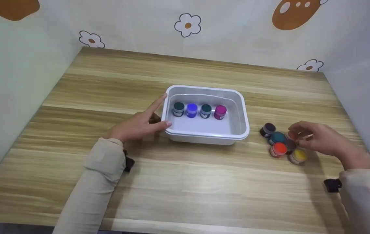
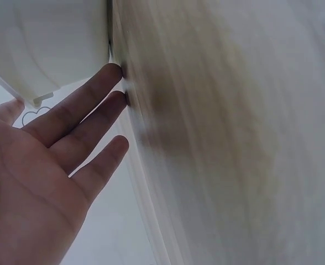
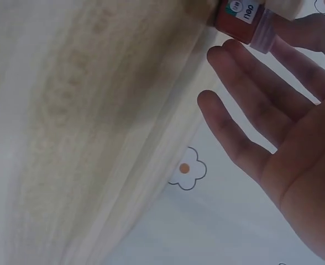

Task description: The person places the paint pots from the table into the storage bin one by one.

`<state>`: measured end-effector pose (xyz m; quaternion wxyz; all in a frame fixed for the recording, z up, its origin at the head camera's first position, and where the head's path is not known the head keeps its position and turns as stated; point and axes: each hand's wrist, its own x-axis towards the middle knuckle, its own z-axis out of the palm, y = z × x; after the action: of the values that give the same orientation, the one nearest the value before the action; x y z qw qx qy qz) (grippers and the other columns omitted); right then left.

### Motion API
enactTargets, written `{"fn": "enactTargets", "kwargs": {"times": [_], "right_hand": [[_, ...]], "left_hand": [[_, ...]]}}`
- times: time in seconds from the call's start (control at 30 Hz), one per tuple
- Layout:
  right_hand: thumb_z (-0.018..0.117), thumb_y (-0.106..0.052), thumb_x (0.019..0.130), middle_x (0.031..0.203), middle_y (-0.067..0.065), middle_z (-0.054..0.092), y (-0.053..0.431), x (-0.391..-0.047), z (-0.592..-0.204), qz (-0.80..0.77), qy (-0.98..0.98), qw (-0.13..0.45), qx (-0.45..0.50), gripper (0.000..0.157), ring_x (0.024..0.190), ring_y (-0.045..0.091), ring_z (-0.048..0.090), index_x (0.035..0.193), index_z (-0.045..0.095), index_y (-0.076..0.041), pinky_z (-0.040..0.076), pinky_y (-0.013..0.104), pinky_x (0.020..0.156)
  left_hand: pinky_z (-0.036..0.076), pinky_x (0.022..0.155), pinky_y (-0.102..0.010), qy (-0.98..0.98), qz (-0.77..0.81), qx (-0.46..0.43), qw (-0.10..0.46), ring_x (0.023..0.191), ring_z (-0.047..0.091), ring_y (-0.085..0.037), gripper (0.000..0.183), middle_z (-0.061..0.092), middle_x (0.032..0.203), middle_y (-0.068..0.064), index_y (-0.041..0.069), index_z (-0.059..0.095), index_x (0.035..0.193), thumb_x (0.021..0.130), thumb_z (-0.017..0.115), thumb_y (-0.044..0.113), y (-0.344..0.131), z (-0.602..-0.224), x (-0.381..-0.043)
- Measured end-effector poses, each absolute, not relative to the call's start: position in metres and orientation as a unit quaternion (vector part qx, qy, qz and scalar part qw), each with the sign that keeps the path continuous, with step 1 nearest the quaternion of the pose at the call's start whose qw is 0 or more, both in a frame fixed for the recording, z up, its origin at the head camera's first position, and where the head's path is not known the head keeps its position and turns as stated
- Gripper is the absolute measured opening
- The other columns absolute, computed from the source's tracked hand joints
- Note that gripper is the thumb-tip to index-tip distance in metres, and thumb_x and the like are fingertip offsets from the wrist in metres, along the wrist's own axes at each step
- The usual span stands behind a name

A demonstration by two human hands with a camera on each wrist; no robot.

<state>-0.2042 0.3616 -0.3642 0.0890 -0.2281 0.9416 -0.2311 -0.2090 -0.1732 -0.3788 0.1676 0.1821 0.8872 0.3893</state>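
A white plastic basin point(image 1: 204, 134) stands mid-table with a row of small paint jars inside: dark green point(image 1: 178, 109), blue point(image 1: 191, 110), another dark green point(image 1: 205, 111) and magenta point(image 1: 220, 112). My left hand point(image 1: 139, 125) rests against the basin's left side, thumb and index finger at the rim, its other fingers point(image 2: 90, 110) stretched out near the tabletop. Over a cluster of jars on the right, my right hand point(image 1: 318, 138) pinches a red-brown paint jar point(image 3: 237, 19) by its lid between thumb and index finger; its remaining fingers are spread.
Close around the right hand stand a dark purple jar point(image 1: 267, 129), a teal jar point(image 1: 276, 138), an orange-red jar point(image 1: 278, 149), a yellow jar point(image 1: 298, 156) and a partly covered brown jar point(image 1: 290, 146). Walls with flower prints point(image 1: 188, 25) border the wooden table point(image 1: 204, 188).
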Motion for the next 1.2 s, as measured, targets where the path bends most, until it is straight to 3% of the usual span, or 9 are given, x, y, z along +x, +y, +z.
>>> {"fn": "enactTargets", "kwargs": {"times": [0.33, 0.63, 0.7, 0.9, 1.2], "right_hand": [[0.072, 0.007, 0.081, 0.097, 0.003, 0.072, 0.359, -0.207, -0.361, -0.217, 0.940, 0.057, -0.256, 0.035, 0.090, -0.002, 0.062, 0.115, 0.068, 0.001, 0.054, 0.022, 0.076], [0.074, 0.005, 0.082, 0.094, 0.004, 0.072, 0.339, -0.218, -0.321, -0.175, 0.947, 0.003, -0.270, 0.030, 0.087, -0.005, 0.059, 0.110, 0.069, 0.001, 0.052, 0.020, 0.073], [0.074, 0.002, 0.084, 0.097, 0.003, 0.072, 0.325, -0.221, -0.310, -0.165, 0.947, 0.010, -0.275, 0.030, 0.088, -0.001, 0.061, 0.113, 0.068, -0.001, 0.053, 0.023, 0.075], [0.070, -0.002, 0.089, 0.102, 0.005, 0.071, 0.263, -0.230, -0.289, -0.178, 0.932, 0.077, -0.305, 0.028, 0.098, 0.022, 0.067, 0.117, 0.067, -0.003, 0.053, 0.049, 0.086], [0.070, -0.003, 0.089, 0.104, 0.005, 0.068, 0.167, -0.232, -0.294, -0.189, 0.904, 0.154, -0.351, 0.031, 0.100, 0.021, 0.063, 0.120, 0.066, -0.005, 0.052, 0.044, 0.092]], "left_hand": [[0.043, 0.100, -0.054, 0.891, 0.383, 0.181, 0.163, 0.117, 0.058, -0.029, 0.091, 0.061, 0.129, -0.017, 0.043, -0.003, 0.158, 0.092, 0.057, 0.060, -0.175, -0.378, -0.209], [0.045, 0.096, -0.052, 0.890, 0.384, 0.179, 0.168, 0.115, 0.058, -0.028, 0.091, 0.061, 0.128, -0.016, 0.045, -0.004, 0.157, 0.091, 0.057, 0.063, -0.175, -0.378, -0.210], [0.044, 0.098, -0.054, 0.890, 0.384, 0.178, 0.169, 0.117, 0.057, -0.029, 0.091, 0.059, 0.131, -0.017, 0.045, -0.004, 0.157, 0.091, 0.056, 0.064, -0.176, -0.378, -0.210], [0.045, 0.098, -0.054, 0.891, 0.381, 0.182, 0.166, 0.117, 0.059, -0.029, 0.091, 0.061, 0.130, -0.017, 0.043, -0.004, 0.158, 0.092, 0.056, 0.062, -0.178, -0.379, -0.209], [0.046, 0.095, -0.052, 0.894, 0.376, 0.178, 0.164, 0.115, 0.059, -0.027, 0.092, 0.061, 0.130, -0.015, 0.047, -0.004, 0.156, 0.090, 0.055, 0.067, -0.174, -0.379, -0.209]]}}
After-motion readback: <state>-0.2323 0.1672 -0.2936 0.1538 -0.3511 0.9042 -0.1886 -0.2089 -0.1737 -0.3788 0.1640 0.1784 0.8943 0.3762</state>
